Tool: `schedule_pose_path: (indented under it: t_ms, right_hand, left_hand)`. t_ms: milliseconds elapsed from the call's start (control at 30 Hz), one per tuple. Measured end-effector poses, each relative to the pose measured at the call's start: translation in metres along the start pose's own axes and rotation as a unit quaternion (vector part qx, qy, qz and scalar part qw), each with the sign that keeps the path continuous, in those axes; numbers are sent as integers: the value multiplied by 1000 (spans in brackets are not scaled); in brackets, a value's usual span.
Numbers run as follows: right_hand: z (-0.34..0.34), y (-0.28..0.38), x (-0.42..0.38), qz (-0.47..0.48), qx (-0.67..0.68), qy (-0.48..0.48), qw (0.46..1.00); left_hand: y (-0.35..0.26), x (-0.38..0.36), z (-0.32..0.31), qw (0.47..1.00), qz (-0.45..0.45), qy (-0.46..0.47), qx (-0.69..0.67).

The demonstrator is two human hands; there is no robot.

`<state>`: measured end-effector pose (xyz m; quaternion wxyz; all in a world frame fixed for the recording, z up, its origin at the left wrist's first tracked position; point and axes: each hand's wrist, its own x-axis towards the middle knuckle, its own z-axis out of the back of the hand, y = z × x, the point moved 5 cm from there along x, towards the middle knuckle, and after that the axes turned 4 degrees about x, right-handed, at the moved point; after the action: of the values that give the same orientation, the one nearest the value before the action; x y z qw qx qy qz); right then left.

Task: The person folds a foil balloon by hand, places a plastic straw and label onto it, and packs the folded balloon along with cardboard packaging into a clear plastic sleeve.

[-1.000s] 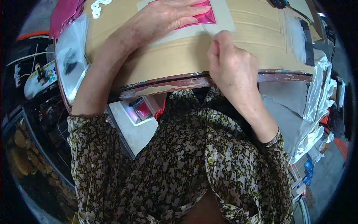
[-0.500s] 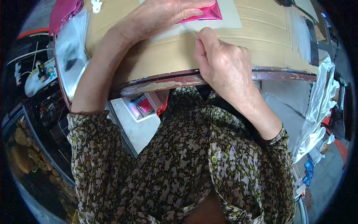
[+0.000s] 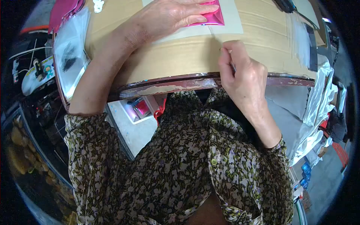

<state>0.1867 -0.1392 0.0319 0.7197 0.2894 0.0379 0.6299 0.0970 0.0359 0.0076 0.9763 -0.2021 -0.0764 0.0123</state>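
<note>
My left hand (image 3: pixel 170 17) lies flat with its fingers stretched out across a shiny pink packet (image 3: pixel 216 18), pressing it down. Under the packet is a pale sheet (image 3: pixel 231 22), resting on the tan cardboard surface (image 3: pixel 180 56) of the table. My right hand (image 3: pixel 245 73) is closed in a pinch near the table's front edge, lower right of the packet. A thin, see-through strip (image 3: pixel 213 33) runs from the packet's lower edge toward my right fingertips. Its end inside the fingers is hidden.
Clear plastic bags (image 3: pixel 71 56) and dark pink material (image 3: pixel 65 13) lie at the left. Small white pieces (image 3: pixel 98 5) sit near the far edge. At the right are a stack of clear sleeves (image 3: pixel 300 41) and a black tool (image 3: pixel 285 5). Below stands an open box (image 3: pixel 140 108).
My right hand has moved right and toward me, away from the packet, still pinched. The thin strip shows at a new angle. My left hand stays on the packet.
</note>
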Motion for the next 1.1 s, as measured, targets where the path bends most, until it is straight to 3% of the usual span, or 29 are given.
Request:
schedule_pose_path:
  t_ms: [200,467,567,800,900,967,1000,1067,1100]
  right_hand:
    - [-4,-2,1,-9,-22,-7,1000]
    - [-9,-5,6,-18,-53,-19,998]
    - [-1,-11,4,-25,-56,-9,998]
    - [14,-27,2,-78,-50,0,996]
    - [29,-31,0,-82,1,18,996]
    - [42,-38,1,-136,45,-2,990]
    - [46,-37,5,-118,44,-24,992]
    - [32,-43,19,-93,81,-35,992]
    - [26,-39,27,-68,119,-44,990]
  left_hand:
    - [-2,0,3,1000,-3,-8,21]
    - [-12,1,9,989,-90,-22,111]
    - [-16,0,14,998,-35,-20,47]
    - [-17,-2,15,998,-21,-3,58]
    - [-15,-2,15,999,-10,2,42]
    - [-13,-4,14,1000,-3,-11,15]
    - [-10,-4,12,1000,-3,-11,13]
    - [-10,-5,11,993,-88,-25,76]
    - [-11,-4,10,993,-89,-24,75]
